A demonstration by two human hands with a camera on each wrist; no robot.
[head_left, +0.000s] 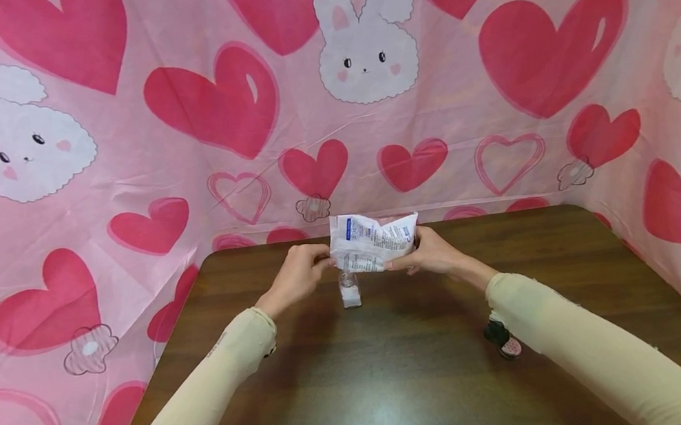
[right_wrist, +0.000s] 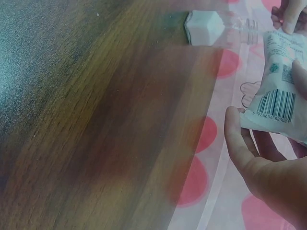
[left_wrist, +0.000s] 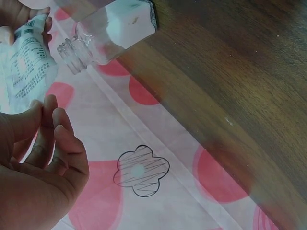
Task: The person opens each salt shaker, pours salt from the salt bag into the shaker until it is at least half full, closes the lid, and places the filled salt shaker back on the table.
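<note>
A white printed packet point(head_left: 375, 242) is held level above the table, over a small clear bottle point(head_left: 350, 294). My left hand point(head_left: 297, 272) pinches the packet's left end between thumb and fingertips. At the other end, my right hand point(head_left: 434, 251) grips it with the thumb in front; a barcode on the packet point(right_wrist: 276, 105) shows in the right wrist view. The bottle stands upright, its threaded neck point(left_wrist: 74, 55) uncapped and close below the packet's left end. White powder point(right_wrist: 204, 28) fills its lower part.
The brown wooden table point(head_left: 358, 384) runs back to a pink curtain point(head_left: 363, 127) printed with hearts and rabbits, which also flanks both sides. A small black and pink item point(head_left: 503, 339) shows beneath the right sleeve cuff.
</note>
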